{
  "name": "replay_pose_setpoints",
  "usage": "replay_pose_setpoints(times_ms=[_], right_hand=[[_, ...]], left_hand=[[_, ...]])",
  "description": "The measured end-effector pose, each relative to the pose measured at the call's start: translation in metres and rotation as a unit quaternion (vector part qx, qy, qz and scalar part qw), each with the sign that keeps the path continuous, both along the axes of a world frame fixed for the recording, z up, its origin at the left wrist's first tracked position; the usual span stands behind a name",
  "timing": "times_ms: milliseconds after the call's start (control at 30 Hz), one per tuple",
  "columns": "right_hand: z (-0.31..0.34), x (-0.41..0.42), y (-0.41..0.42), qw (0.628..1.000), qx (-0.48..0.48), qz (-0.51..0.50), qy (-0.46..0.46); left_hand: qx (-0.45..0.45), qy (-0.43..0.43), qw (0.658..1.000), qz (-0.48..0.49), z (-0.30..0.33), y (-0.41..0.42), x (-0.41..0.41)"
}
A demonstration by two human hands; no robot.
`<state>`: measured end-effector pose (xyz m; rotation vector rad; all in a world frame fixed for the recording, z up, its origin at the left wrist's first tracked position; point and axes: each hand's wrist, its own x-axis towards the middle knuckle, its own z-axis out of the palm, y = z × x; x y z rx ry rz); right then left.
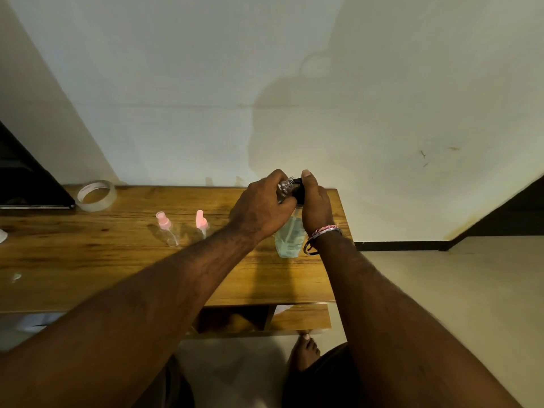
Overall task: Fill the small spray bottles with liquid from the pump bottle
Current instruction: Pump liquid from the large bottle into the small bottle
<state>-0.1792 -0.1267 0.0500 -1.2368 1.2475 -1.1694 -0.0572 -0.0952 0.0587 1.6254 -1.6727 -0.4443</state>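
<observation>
Dark slab (26, 178) at far left edge, resting on wooden table (117, 278). Tape roll (96, 195) just beside it, lying flat near back edge. White smear (16, 276) on tabletop toward front left. Further right: small clear spray bottle (168, 229) with pink cap, lying tilted on the wood. Pink spray head (201, 222) near it, apart, off any bottle. Left hand (262, 207) clenched around a small clear bottle (287, 187), held up against the black pump top. Right hand (315, 201) wrapped over black pump head (298, 191), thumb up; bracelets (322, 235) at wrist. Pump bottle (290, 238) upright near table's right end, pale blue-green liquid inside. Plain pale wall (265, 69) behind, shadowed, few marks at right. Shelf (297, 318) under tabletop. Light floor (441, 290) at right, dark skirting (397, 245) along wall base. Bare foot (304, 347) below.
</observation>
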Motion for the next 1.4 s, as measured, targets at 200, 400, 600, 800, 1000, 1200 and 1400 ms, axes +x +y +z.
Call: replay_pose_setpoints(times_ms=[200,400,600,800,1000,1200,1400], right_hand=[[-0.0013,-0.0012,-0.0025,1.000,-0.007,0.006,0.015],[-0.0017,-0.0003,-0.0005,1.000,-0.001,0.007,0.000],[-0.0046,-0.0004,-0.0019,1.000,-0.016,0.010,-0.007],[-0.0014,-0.0008,-0.0011,1.000,-0.010,0.005,-0.016],[0.0011,0.0012,-0.0003,1.000,-0.019,-0.005,-0.018],[-0.0040,0.0007,-0.0004,1.000,-0.016,0.003,-0.021],[-0.0014,0.0008,0.0008,1.000,-0.010,0.001,-0.014]], left_hand=[[0.006,0.003,1.000,0.000,-0.0044,0.0015,0.0016],[0.000,0.027,1.000,-0.003,-0.0007,0.0004,-0.0013],[-0.002,0.024,1.000,-0.006,-0.0012,-0.0004,-0.0010],[0.002,0.015,1.000,-0.004,-0.0011,0.0005,-0.0013],[0.006,0.013,1.000,-0.002,-0.0017,0.0015,-0.0009],[0.007,0.026,1.000,0.002,0.0017,0.0007,-0.0015],[0.011,0.026,1.000,0.000,0.0011,0.0005,-0.0017]])
